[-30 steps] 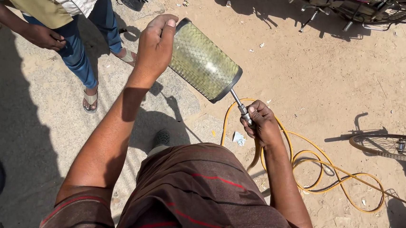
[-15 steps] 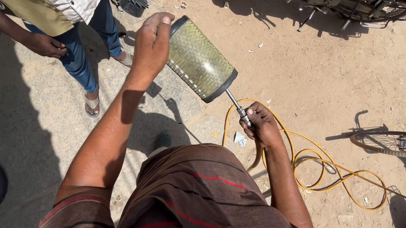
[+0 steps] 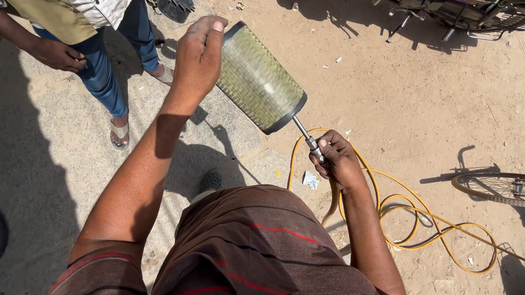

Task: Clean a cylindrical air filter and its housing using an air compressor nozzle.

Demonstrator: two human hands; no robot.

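Above the sandy ground, at the centre of the view, a cylindrical air filter with a pale green mesh wall and black end rings [image 3: 260,76] is held up in the air, tilted so that its far end points up and to the left. The left hand [image 3: 199,55] is curled closed over that upper end ring, fingers wrapped across the rim and the thumb tip showing on top. From the lower black ring a thin metal nozzle [image 3: 305,134] runs out and down into the right hand [image 3: 334,160], which is clenched tight around the nozzle's grip, the knuckles turned up. A yellow hose [image 3: 420,221] leaves the underside of that fist and lies in loose loops on the sand to the right, near a bicycle wheel [image 3: 506,188] at the frame's edge. Below the hands, the person's brown shirt with red stripes [image 3: 255,252] fills the foreground. To the upper left stands another person in blue jeans and sandals [image 3: 105,62], well apart from the filter, one of their hands hanging by the thigh. Parked motorbike parts [image 3: 456,13] cast shadows along the top edge.
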